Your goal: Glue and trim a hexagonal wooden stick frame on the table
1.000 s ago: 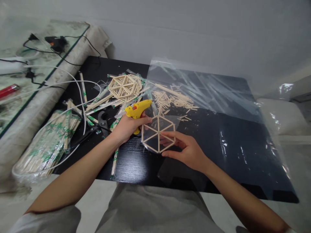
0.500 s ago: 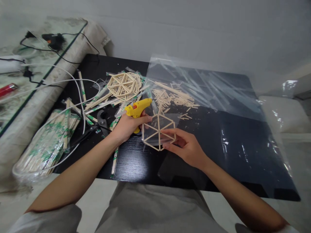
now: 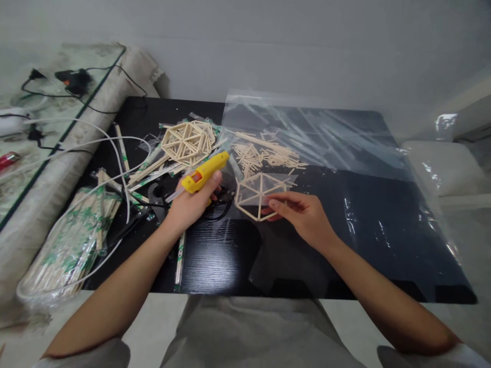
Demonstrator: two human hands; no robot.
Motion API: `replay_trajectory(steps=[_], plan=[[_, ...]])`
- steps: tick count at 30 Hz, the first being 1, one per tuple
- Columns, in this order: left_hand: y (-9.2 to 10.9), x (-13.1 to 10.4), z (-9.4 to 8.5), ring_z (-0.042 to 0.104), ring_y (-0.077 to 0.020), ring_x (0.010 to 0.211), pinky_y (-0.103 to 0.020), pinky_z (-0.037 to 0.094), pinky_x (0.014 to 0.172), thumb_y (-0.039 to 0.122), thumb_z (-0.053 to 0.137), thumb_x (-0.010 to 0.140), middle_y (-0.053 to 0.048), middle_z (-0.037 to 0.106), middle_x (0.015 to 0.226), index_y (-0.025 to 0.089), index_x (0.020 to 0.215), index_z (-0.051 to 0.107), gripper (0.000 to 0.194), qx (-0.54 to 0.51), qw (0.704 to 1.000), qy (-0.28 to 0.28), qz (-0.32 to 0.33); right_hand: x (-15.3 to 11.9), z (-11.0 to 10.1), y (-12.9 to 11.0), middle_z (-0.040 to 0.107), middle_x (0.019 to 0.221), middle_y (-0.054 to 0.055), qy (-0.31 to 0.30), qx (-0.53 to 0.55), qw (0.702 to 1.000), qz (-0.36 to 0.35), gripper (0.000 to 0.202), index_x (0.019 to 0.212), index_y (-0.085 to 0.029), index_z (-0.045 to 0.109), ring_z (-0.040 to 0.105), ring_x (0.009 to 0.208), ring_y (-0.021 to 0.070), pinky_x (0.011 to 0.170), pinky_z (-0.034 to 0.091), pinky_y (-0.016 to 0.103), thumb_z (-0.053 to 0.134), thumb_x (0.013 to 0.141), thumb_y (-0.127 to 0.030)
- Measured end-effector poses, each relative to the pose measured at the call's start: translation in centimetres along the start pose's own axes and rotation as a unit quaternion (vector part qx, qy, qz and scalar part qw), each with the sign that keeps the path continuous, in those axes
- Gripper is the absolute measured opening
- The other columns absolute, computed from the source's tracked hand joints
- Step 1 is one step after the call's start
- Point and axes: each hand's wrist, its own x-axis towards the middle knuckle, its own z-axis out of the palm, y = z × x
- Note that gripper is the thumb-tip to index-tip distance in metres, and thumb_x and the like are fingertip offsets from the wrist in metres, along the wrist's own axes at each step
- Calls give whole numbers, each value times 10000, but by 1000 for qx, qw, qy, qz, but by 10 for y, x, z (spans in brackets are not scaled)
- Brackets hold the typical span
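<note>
A yellow glue gun (image 3: 205, 173) is gripped in my left hand (image 3: 194, 205), its tip pointing up and right. My right hand (image 3: 297, 214) pinches the near right edge of a hexagonal frame (image 3: 261, 194) made of wooden sticks, with spokes meeting at its centre. A piece of clear plastic film (image 3: 278, 184) lies against the frame. The frame is tilted above the dark table, apart from the glue gun. Behind it sits a heap of short cut sticks (image 3: 249, 157). Finished-looking hexagonal frames (image 3: 186, 140) are stacked to the left of that heap.
Wrapped chopstick packs (image 3: 72, 240) lie at the table's left. Dark cutters (image 3: 156, 197) rest near my left wrist. A white cable (image 3: 126, 191) loops over the left side. Clear plastic sheeting (image 3: 307, 128) covers the table's right part. A glass-topped surface (image 3: 88, 71) stands at left.
My left hand has drawn left with the glue gun, away from the frame. My right hand has moved the frame slightly right and up, tilting it flatter.
</note>
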Motion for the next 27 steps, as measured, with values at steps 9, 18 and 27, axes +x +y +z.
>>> replay_trajectory(steps=[9, 18, 27], plan=[[8, -13, -2, 566, -135, 539, -256, 442, 499, 580, 723, 843, 15, 616, 618, 201, 775, 683, 387, 125, 986, 10, 106, 21, -19, 6, 831, 1000, 34, 126, 27, 987, -94, 266, 1001, -276, 845, 810, 839, 242, 733, 703, 373, 848, 823, -473], [5, -18, 4, 649, -152, 607, -275, 453, 534, 484, 744, 883, -9, 701, 709, 209, 750, 698, 309, 233, 930, -109, 261, 12, -24, 17, 833, 981, 24, 175, -85, 957, -217, 145, 1040, -269, 827, 810, 835, 212, 770, 678, 336, 750, 937, -339], [2, -18, 6, 569, -119, 543, -273, 418, 493, 396, 713, 936, 26, 592, 653, 227, 733, 580, 296, 239, 900, -154, 329, 7, -23, 17, 831, 997, 32, 149, -140, 943, -262, 161, 1079, -255, 817, 804, 849, 205, 762, 666, 316, 727, 951, -291]])
